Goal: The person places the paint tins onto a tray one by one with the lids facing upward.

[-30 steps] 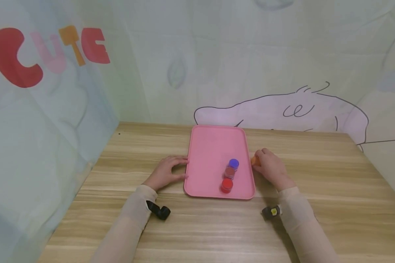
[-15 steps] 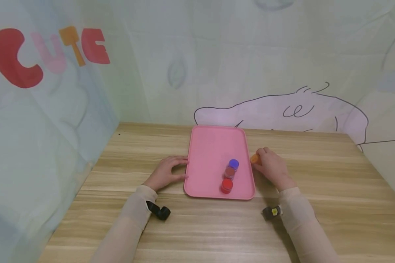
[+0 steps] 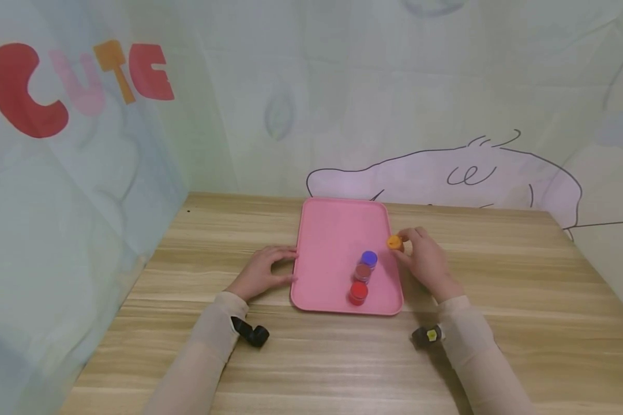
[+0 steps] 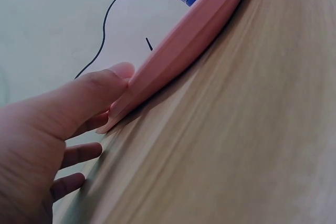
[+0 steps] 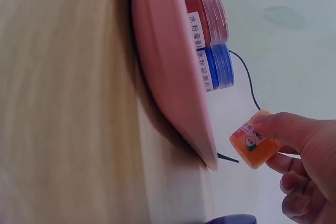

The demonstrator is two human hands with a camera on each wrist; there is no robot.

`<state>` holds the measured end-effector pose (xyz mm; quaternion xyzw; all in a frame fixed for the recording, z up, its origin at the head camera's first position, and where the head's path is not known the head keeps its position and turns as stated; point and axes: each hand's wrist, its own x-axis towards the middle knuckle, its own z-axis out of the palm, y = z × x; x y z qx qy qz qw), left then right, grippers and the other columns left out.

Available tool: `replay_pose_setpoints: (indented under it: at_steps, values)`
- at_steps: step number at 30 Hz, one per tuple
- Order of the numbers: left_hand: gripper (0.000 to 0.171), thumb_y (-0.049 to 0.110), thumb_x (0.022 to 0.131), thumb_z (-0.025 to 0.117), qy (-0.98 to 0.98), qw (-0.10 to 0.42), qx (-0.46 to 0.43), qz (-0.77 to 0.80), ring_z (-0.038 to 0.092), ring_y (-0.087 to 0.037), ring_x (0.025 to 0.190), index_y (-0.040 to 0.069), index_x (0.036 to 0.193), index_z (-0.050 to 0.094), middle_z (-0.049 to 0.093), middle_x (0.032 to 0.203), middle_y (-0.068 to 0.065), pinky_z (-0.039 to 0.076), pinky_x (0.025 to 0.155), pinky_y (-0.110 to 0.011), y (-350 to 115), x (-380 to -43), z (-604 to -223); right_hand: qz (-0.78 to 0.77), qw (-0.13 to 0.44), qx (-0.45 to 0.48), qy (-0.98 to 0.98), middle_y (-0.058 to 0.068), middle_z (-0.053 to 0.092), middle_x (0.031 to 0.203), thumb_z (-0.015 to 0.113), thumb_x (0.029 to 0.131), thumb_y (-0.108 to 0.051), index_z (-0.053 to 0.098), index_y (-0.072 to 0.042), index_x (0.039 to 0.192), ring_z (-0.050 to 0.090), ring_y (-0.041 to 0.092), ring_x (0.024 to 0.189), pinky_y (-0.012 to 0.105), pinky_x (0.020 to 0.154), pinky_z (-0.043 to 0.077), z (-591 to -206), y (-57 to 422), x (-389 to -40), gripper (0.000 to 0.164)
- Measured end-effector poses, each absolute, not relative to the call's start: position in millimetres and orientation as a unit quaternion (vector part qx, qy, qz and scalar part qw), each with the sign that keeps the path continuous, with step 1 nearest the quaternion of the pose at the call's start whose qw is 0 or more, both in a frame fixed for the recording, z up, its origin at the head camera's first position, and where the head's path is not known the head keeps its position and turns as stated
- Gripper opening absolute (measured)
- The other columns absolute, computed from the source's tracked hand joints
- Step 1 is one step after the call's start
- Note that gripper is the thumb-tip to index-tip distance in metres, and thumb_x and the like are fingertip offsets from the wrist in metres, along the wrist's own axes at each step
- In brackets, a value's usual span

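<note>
A printed backdrop [image 3: 239, 115] fills the far side and the left, and before it runs the wood-grain worktop [image 3: 332, 357]. On that, near the middle, lies the pink tray [image 3: 327, 230], flat, with its long sides running from near to far.

Now the hands! Over on the left, the left hand [image 3: 263, 271] rests against the tray's left rim, thumb and fingers spread in a loose curve, touching the edge and gripping nothing. Across on the right, the right hand [image 3: 430, 262] has the action: thumb and fingers pinch the orange jar [image 3: 393, 242], tilted in the air by the tray's right rim, with the right wrist view showing it clear of the other pots.

Three of those sit upright in a line on the tray's right half: red jar [image 3: 358, 294] nearest, brown jar [image 3: 362, 272] in the middle, blue jar [image 3: 369, 259] farthest. A dark blue thing [image 5: 233, 219] peeks in at the bottom of the right wrist view, too cropped to identify.

The step in hand looks like bringing the orange jar over the rim. The next move seems to call for levelling it, lowering it just beyond the blue jar without a knock, then loosening the pinch.
</note>
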<state>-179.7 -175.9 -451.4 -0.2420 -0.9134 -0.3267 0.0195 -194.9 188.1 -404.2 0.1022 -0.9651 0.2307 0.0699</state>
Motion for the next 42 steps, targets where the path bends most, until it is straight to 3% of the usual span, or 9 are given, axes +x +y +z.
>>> replay_pose_setpoints:
  at_steps: [4,11,17,21,25,42]
  values:
    - [0.053,0.035,0.083,0.074,-0.914,0.017,-0.241,-0.325,0.046,-0.03,0.134,0.016,0.131,0.06,0.054,0.142,-0.005,0.03,0.115,-0.053,-177,-180,-452,0.254,0.055,0.104,-0.96,0.016,0.058,0.114,0.069,0.089,-0.023,0.058,-0.002,0.12,0.058,0.031,0.1,0.047,0.09,0.053,-406,186,-196,0.038]
    - [0.053,0.035,0.083,0.074,-0.915,0.018,-0.242,-0.323,0.046,-0.03,0.134,0.015,0.13,0.061,0.054,0.142,-0.005,0.031,0.115,-0.053,-176,-181,-452,0.274,0.031,0.097,-0.956,0.016,0.059,0.117,0.069,0.089,-0.025,0.059,-0.003,0.121,0.053,0.025,0.087,0.037,0.075,0.051,-412,183,-199,0.039]
    - [0.052,0.035,0.083,0.074,-0.915,0.016,-0.242,-0.323,0.046,-0.03,0.134,0.015,0.13,0.061,0.054,0.142,-0.005,0.031,0.115,-0.052,-175,-180,-452,0.282,0.011,0.093,-0.955,0.014,0.061,0.118,0.067,0.091,-0.028,0.06,-0.006,0.121,0.054,0.024,0.085,0.036,0.075,0.051,-415,184,-200,0.038]
    - [0.053,0.035,0.083,0.074,-0.915,0.016,-0.241,-0.323,0.046,-0.03,0.134,0.016,0.13,0.061,0.054,0.142,-0.005,0.031,0.115,-0.052,-175,-180,-451,0.289,0.006,0.093,-0.953,0.015,0.061,0.122,0.067,0.091,-0.028,0.06,-0.005,0.121,0.057,0.028,0.099,0.047,0.092,0.051,-416,183,-201,0.039]
    - [0.053,0.035,0.083,0.075,-0.913,0.018,-0.243,-0.326,0.046,-0.031,0.133,0.015,0.13,0.061,0.054,0.142,-0.006,0.031,0.114,-0.053,-175,-180,-450,0.29,-0.001,0.092,-0.953,0.016,0.06,0.124,0.068,0.09,-0.028,0.059,-0.004,0.122,0.055,0.034,0.118,0.053,0.106,0.043,-416,182,-203,0.041]
    - [0.054,0.034,0.083,0.075,-0.915,0.013,-0.243,-0.323,0.045,-0.032,0.134,0.015,0.131,0.06,0.053,0.142,-0.006,0.03,0.115,-0.055,-175,-180,-449,0.261,-0.007,0.096,-0.961,0.018,0.061,0.124,0.066,0.091,-0.028,0.059,-0.002,0.127,0.054,0.037,0.121,0.054,0.106,0.043,-414,181,-205,0.044]
